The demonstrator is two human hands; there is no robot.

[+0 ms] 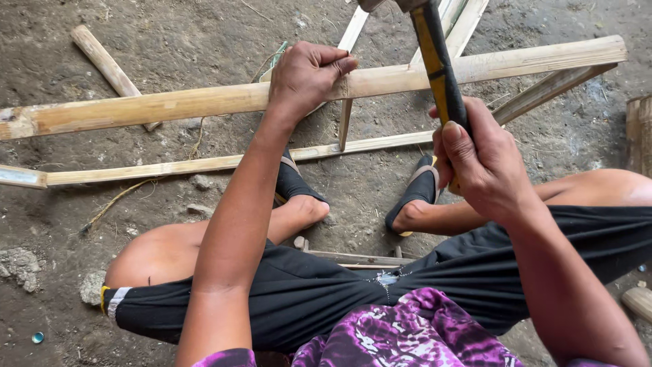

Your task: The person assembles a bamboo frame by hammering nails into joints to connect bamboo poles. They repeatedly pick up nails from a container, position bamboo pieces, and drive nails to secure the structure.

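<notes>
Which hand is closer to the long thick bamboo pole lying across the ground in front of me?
Left. The left hand grips the thick bamboo pole directly. The right hand is nearer the body, apart from the pole, holding a hammer by its yellow-and-black handle.

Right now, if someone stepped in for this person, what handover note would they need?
Left hand: grip closed on the long bamboo slat, pinching it where a thin cross strip meets it.
Right hand: grip shut on the hammer handle, head raised out of frame.
A second slat lies parallel below, on the dirt floor.
Done: slats laid out crossed. Any nail is hidden under the fingers.
Left: the joint under the left hand.
</notes>
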